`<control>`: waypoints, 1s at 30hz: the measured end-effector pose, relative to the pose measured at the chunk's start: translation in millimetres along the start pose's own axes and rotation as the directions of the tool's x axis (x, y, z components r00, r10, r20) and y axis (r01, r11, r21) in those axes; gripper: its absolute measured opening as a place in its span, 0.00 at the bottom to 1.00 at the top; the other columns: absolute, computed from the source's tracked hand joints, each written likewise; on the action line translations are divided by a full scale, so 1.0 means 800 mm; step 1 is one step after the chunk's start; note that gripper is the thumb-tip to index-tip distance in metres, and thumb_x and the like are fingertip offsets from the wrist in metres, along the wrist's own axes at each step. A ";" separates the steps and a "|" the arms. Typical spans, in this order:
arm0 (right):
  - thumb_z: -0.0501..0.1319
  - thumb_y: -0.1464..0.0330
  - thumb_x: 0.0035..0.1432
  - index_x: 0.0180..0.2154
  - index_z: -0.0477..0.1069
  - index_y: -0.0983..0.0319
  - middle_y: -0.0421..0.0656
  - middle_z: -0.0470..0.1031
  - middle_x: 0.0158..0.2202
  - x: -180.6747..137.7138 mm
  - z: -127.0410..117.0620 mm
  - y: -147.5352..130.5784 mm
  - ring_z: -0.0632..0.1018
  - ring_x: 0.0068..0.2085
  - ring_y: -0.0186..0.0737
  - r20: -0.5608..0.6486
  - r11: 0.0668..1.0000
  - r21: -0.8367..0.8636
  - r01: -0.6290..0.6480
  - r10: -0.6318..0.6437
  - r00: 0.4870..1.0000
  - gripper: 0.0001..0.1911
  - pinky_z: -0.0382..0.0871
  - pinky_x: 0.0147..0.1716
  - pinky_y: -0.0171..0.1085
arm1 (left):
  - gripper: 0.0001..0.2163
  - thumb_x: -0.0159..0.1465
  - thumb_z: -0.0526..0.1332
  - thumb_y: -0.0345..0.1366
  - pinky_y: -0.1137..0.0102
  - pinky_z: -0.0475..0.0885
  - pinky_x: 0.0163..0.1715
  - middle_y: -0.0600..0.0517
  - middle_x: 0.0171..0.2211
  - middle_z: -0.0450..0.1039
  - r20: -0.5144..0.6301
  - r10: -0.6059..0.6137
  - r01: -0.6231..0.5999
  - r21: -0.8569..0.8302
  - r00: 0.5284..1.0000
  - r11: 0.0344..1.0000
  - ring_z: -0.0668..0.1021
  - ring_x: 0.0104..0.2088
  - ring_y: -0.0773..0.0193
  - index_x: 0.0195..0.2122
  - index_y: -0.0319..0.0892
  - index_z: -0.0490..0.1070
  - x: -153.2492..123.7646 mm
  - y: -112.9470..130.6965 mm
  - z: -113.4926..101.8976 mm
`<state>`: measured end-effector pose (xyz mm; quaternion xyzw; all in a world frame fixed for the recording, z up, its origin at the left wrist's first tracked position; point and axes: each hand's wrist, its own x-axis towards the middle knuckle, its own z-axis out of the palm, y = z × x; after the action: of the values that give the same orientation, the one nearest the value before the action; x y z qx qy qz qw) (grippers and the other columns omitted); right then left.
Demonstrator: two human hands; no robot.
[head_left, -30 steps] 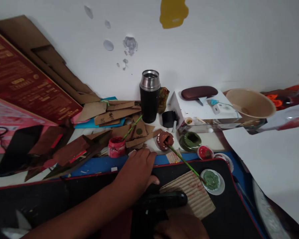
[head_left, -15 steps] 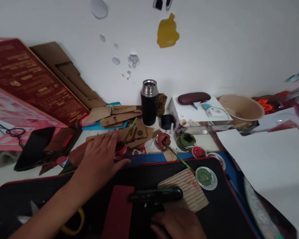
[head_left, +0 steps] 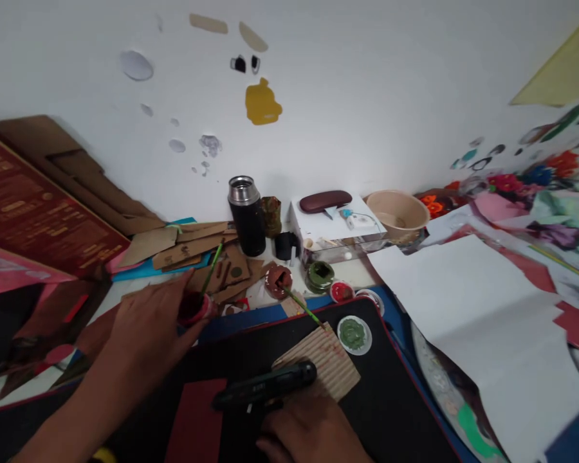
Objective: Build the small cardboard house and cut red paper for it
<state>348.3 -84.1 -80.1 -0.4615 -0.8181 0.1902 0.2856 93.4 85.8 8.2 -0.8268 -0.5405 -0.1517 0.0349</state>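
Note:
On the left, my left hand (head_left: 147, 321) is closed around a small red paint jar (head_left: 207, 310), thumb on its near side; the fingers partly cover it. A green-handled paintbrush (head_left: 213, 267) stands in that jar. My right hand (head_left: 313, 427), low in the middle, grips a black glue gun (head_left: 265, 384) whose nozzle points left. Just under the nozzle a dark red card strip (head_left: 197, 418) lies on the black mat (head_left: 390, 399). Beyond the glue gun is a piece of corrugated cardboard (head_left: 335, 360) with red smears.
Behind the mat stand a brown paint jar (head_left: 277, 281) with a brush, a green paint jar (head_left: 320, 276) and a black flask (head_left: 247, 218). A white lid of green paint (head_left: 354, 335) sits at right, near large white paper (head_left: 482, 328). Cardboard scraps (head_left: 188, 254) lie at left.
The view has swung right, so everything appears further left. Both hands stay at the same things, and the glue gun is tilted slightly more, its rear end higher.

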 end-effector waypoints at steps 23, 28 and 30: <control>0.66 0.55 0.67 0.47 0.78 0.58 0.41 0.84 0.42 0.013 -0.017 -0.006 0.83 0.45 0.46 0.248 0.994 -0.003 -0.109 0.106 0.963 0.15 0.73 0.52 0.43 | 0.38 0.66 0.65 0.41 0.50 0.65 0.60 0.31 0.61 0.69 0.106 0.324 -0.296 -0.218 0.940 0.930 0.70 0.61 0.39 0.72 0.30 0.52 0.261 0.201 0.031; 0.65 0.56 0.67 0.48 0.77 0.59 0.42 0.84 0.44 0.016 -0.029 -0.012 0.82 0.47 0.47 0.251 0.995 -0.031 -0.094 0.098 0.963 0.16 0.74 0.50 0.42 | 0.30 0.71 0.59 0.41 0.51 0.63 0.66 0.41 0.65 0.66 -0.133 0.302 -0.329 -0.331 0.944 0.884 0.67 0.65 0.46 0.71 0.41 0.54 0.172 0.174 -0.019; 0.65 0.57 0.68 0.47 0.77 0.60 0.43 0.84 0.43 0.019 -0.037 -0.017 0.82 0.46 0.46 0.257 0.996 -0.033 -0.083 0.089 0.962 0.15 0.74 0.49 0.41 | 0.28 0.70 0.59 0.42 0.51 0.67 0.64 0.43 0.63 0.69 -0.165 0.254 -0.297 -0.347 0.953 0.889 0.71 0.63 0.46 0.70 0.45 0.57 0.124 0.156 -0.030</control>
<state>352.3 -76.1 -45.6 -0.4711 -0.8295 0.2519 0.1629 237.6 116.8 72.6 -0.8769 -0.3765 -0.2909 -0.0686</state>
